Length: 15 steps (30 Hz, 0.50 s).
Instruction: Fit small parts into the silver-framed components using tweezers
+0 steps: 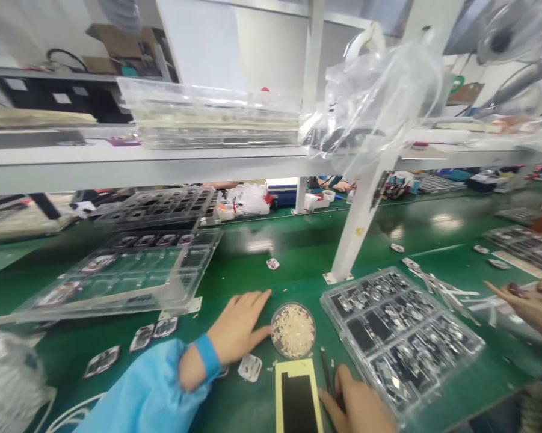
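left fingers (260,304) apart beside round dish (314,329), right fingers (344,383) clamped on dark stick (326,364)

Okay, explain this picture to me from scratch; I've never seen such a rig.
There's no robot: these are a person's bare hands, seen from one camera worn on the head. On the green work surface sit a round dish of small pale pieces, a yellow pad and a clear compartment tray of small metallic parts. The left hand is open beside the dish, holding nothing visible. The right hand seems to hold a thin dark tool. The hand at far right is another person's.
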### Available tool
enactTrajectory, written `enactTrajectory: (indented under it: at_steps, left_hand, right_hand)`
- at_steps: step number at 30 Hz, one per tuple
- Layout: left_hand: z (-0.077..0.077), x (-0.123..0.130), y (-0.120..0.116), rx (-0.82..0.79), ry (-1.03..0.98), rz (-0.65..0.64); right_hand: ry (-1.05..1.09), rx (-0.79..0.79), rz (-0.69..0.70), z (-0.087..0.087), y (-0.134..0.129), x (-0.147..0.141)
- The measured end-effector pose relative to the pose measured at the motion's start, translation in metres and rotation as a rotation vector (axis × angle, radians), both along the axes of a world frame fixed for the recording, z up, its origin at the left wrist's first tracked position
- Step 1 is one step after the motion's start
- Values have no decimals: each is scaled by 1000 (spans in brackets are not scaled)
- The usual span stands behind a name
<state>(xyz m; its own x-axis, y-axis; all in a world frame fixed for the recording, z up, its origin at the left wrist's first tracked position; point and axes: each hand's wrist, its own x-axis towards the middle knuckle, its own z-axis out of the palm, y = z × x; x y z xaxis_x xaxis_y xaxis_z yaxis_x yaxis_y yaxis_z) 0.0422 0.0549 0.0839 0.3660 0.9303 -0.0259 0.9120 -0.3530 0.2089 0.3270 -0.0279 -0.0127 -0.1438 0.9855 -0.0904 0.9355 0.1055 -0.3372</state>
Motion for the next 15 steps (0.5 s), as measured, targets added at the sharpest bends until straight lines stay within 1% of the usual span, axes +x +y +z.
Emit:
enactTrajectory:
  at_steps: [2, 3, 6, 8, 9, 11, 15]
  left_hand:
    - [-2, 8, 41, 19, 25, 50]
    - [-5, 12, 61, 27, 36, 88]
    - [-19, 20, 113, 42, 66, 250]
    - [-27, 22, 135, 38, 80, 327]
    - [-30, 22, 142, 40, 82, 346]
    - [-33, 22, 148, 60, 70, 355]
    - [-27, 27, 141, 112, -28, 341]
  right_hand:
    - [-76, -10, -8, 9, 2, -5]
    - [-109, -6, -12, 11, 2, -8]
    - [-170, 38, -36, 7, 0, -14]
    - [-167, 64, -56, 1, -3, -16]
    - [-157, 72, -66, -1, -4, -17]
    - [-130, 84, -90, -1, -5, -17]
    - [-61, 120, -153, 10, -4, -20]
